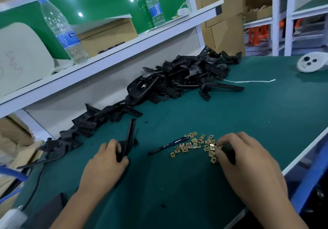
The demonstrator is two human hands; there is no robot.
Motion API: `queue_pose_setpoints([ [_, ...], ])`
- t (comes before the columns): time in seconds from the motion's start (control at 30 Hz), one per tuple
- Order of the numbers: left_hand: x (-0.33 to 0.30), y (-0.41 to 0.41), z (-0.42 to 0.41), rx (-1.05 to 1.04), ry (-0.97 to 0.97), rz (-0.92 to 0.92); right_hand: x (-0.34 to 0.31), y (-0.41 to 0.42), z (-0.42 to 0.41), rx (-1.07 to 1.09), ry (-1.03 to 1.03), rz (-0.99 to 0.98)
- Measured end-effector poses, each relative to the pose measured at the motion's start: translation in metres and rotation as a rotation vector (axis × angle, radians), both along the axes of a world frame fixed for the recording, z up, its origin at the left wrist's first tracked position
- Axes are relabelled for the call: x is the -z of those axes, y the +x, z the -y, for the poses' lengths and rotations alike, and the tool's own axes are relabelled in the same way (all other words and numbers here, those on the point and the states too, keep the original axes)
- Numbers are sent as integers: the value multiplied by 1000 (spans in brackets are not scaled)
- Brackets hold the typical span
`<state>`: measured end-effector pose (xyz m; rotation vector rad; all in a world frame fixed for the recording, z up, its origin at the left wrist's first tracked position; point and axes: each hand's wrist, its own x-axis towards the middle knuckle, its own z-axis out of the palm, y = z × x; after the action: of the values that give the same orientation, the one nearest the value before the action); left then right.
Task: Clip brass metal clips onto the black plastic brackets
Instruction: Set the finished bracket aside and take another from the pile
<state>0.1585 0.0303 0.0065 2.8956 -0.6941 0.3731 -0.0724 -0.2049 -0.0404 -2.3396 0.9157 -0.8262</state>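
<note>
Left hand [108,156] gripped one black bracket [128,138]. Right hand [239,150] pinched at scattered brass clips [195,144], too many to count. One pen [168,145]. Green table [177,184]. Bracket heap [177,79] beyond; two bottles [62,30] shelved.

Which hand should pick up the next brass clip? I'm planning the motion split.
Probably the right hand: its fingers are already in the brass clips, while the left hand grips a black bracket.
</note>
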Motion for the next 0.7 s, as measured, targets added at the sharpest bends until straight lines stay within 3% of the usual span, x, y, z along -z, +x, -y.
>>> queue_pose_setpoints([
  [0.13, -2, 11, -10, -49, -118, -51, 2, 3, 1, -6, -55, -65],
  [0.2, -9, 19, -17, -53, -194, -209, 4, 5, 1, 16, -104, -94],
  [0.3, -14, 28, -30, 3, -459, -518, 7, 6, 3, 13, -136, -117],
  [0.37, -9, 30, -37, 6, -614, -583, 6, 6, 3, -10, -137, -117],
  [0.57, 6, 33, -43, -69, -699, -363, 6, 5, 2, -47, -90, 1],
  [0.7, -3, 40, -49, -51, -518, -122, 10, 5, 2, -33, 5, 170],
])
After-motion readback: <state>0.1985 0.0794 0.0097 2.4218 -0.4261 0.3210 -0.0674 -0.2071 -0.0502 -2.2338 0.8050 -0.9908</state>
